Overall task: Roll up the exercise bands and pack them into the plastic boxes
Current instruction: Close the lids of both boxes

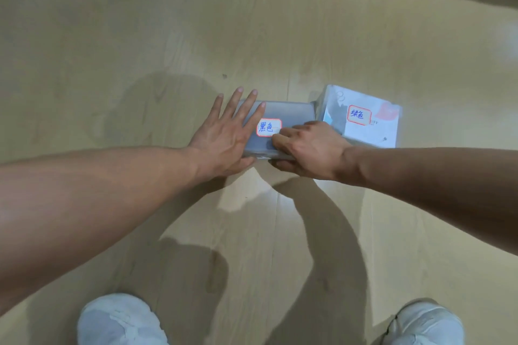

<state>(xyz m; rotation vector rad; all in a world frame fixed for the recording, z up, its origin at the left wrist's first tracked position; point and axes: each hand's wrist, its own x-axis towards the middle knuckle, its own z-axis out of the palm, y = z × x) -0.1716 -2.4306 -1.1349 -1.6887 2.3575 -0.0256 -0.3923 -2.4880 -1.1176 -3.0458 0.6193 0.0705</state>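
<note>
Closing step, centre of frame: left hand (224, 137) lies flat and open on the grey box (283, 115); right hand (311, 148) curls around its near edge. Next, probably press the lid fully shut beside the white box (364, 131).

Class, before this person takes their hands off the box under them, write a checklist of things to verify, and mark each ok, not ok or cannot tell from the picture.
1. Lid on the grey box: covers the top, ok; whether it has clicked shut, cannot tell.
2. Left hand flat on the lid, fingers spread: ok.
3. Right hand curled over the near edge: ok.
4. Band rolled and inside this box: cannot tell, walls too cloudy.
5. White box closed, beside the grey one: ok.
6. Label readable on the lid: ok.
7. No loose bands left on the floor: ok.
</note>
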